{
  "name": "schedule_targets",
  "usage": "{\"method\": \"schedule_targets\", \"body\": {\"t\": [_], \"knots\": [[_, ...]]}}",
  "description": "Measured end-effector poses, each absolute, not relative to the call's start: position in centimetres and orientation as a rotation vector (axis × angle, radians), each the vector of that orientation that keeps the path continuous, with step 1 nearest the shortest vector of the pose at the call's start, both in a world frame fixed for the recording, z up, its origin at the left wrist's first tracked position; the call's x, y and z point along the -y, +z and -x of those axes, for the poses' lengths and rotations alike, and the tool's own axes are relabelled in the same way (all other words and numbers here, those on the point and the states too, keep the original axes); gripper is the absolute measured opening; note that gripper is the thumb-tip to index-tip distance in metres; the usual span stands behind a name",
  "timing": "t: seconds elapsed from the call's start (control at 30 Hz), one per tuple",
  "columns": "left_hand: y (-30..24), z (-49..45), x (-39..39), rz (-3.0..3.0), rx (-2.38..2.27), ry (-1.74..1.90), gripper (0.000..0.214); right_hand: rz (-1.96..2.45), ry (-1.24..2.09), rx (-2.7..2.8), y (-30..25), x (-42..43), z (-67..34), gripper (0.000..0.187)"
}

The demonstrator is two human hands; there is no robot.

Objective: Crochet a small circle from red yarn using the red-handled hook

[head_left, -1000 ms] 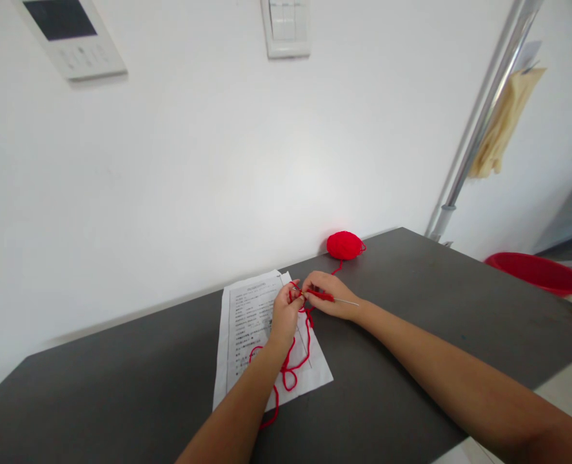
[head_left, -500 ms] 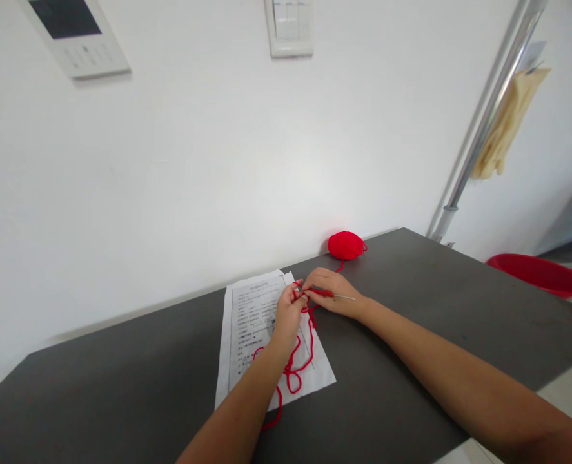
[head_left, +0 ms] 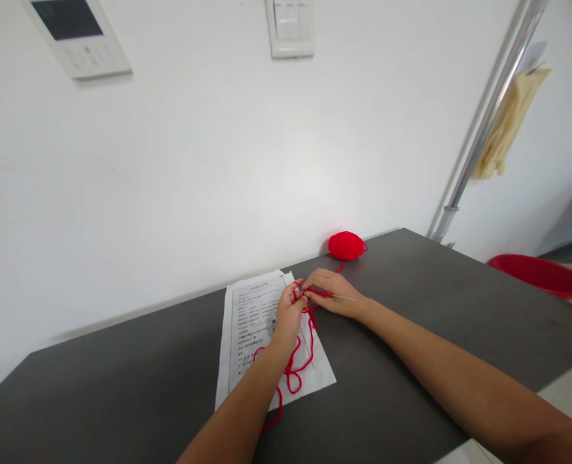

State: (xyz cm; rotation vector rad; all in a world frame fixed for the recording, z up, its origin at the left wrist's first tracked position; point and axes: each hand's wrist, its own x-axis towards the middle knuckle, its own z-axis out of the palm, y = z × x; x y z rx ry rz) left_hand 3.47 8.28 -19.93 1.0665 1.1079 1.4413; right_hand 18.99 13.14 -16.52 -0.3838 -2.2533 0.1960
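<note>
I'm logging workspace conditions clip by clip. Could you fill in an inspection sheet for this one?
Surface: dark grey table alongside a white wall.
Job's things: red yarn ball near the wall; red-handled crochet hook with a metal shaft.
Clutter: loose red yarn looped over a printed sheet and past its lower edge.
Hands: left hand pinches yarn; right hand holds the hook; fingertips close together.
Cables: nothing seen.
Surroundings: intercom panel, switch panel, metal pole, red basin.
</note>
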Motion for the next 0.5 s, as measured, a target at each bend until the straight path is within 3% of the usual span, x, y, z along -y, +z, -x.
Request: {"method": "schedule_targets", "body": {"t": [0.5], "knots": [[-19.89, -3.38, -8.26, -1.069, -1.110, 1.418, 0.028, 0.402, 0.208, 2.274, -16.51, -13.12, -19.03, 0.009]]}}
